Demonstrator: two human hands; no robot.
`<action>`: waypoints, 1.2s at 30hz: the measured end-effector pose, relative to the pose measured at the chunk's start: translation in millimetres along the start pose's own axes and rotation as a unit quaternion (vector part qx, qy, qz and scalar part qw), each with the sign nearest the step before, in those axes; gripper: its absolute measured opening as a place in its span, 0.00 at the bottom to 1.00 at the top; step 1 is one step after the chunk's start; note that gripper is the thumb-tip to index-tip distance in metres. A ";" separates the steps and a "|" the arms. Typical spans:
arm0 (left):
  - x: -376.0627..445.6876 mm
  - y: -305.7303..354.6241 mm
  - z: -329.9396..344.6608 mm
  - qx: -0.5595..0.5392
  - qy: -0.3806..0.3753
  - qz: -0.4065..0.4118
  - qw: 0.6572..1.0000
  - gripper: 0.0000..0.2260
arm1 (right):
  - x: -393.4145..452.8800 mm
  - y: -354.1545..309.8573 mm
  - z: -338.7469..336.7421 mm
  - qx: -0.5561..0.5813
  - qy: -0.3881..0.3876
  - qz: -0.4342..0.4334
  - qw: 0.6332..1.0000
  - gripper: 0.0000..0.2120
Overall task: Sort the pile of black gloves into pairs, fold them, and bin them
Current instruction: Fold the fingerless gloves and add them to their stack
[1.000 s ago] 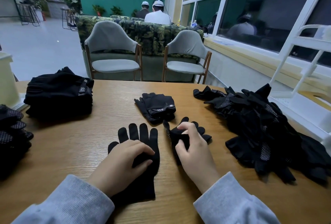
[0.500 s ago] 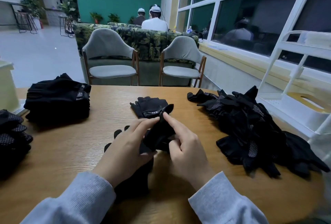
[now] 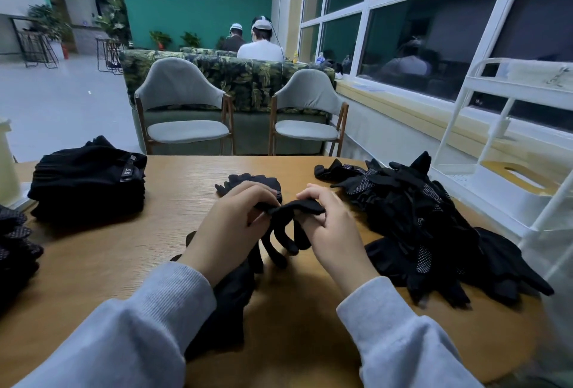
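Both hands hold one black glove point(image 3: 286, 226) up over the wooden table point(image 3: 93, 263). My left hand point(image 3: 229, 232) pinches its cuff edge on the left, my right hand point(image 3: 331, 229) pinches it on the right, and its fingers dangle down between them. A second black glove point(image 3: 226, 300) lies flat on the table under my left wrist, partly hidden by the sleeve. Behind my hands sits a folded pair point(image 3: 248, 181). The loose pile of black gloves point(image 3: 434, 226) spreads to the right.
A stack of folded black gloves point(image 3: 90, 183) stands at the back left, another dark stack point(image 3: 15, 251) at the left edge. A white wire rack point(image 3: 502, 152) stands at the right. Two grey chairs point(image 3: 186, 108) face the table's far edge.
My right hand picked a glove off the table, my left hand left the flat glove and joined it, and both lifted the glove so its fingers now hang down.
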State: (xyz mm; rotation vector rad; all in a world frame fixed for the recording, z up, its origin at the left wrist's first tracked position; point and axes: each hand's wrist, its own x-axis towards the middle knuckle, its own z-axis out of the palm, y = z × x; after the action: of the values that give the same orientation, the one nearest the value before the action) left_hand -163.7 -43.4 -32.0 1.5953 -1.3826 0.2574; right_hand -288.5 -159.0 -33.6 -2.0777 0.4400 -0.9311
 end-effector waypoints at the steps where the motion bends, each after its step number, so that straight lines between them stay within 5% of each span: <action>1: 3.0 -1.5 1.4 -0.001 -0.014 0.001 1.000 0.16 | 3.7 -0.4 -1.0 0.003 -0.009 0.003 1.000 0.13; 4: 10.8 -6.6 5.0 0.006 -0.062 0.027 0.998 0.25 | 12.9 -0.3 -5.0 -0.018 -0.019 -0.044 0.999 0.08; 8: 4.3 -18.3 10.4 -0.018 -0.105 0.001 0.994 0.24 | 6.6 9.4 -13.6 -0.050 -0.029 -0.104 0.993 0.10; 13: -27.3 -23.1 15.5 0.021 -0.229 -0.062 0.971 0.21 | -26.0 32.9 -20.5 -0.151 -0.119 -0.053 0.980 0.14; 24: -54.4 -5.5 16.8 0.056 -0.278 -0.054 0.957 0.15 | -59.8 42.7 -33.7 -0.189 -0.158 -0.033 0.969 0.16; 31: -62.4 -7.4 15.6 0.002 -0.261 -0.042 0.964 0.25 | -67.3 53.7 -52.7 -0.197 -0.097 0.008 0.976 0.09; 36: -68.1 -13.7 16.1 0.015 -0.238 -0.053 0.970 0.18 | -65.7 61.9 -72.8 -0.221 0.028 0.037 0.974 0.09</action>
State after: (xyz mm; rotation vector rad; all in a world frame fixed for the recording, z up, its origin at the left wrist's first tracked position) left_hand -181.3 -13.5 -94.3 1.8246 -1.6473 -0.1848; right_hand -386.0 -197.7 -83.0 -2.4150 0.8092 -0.9109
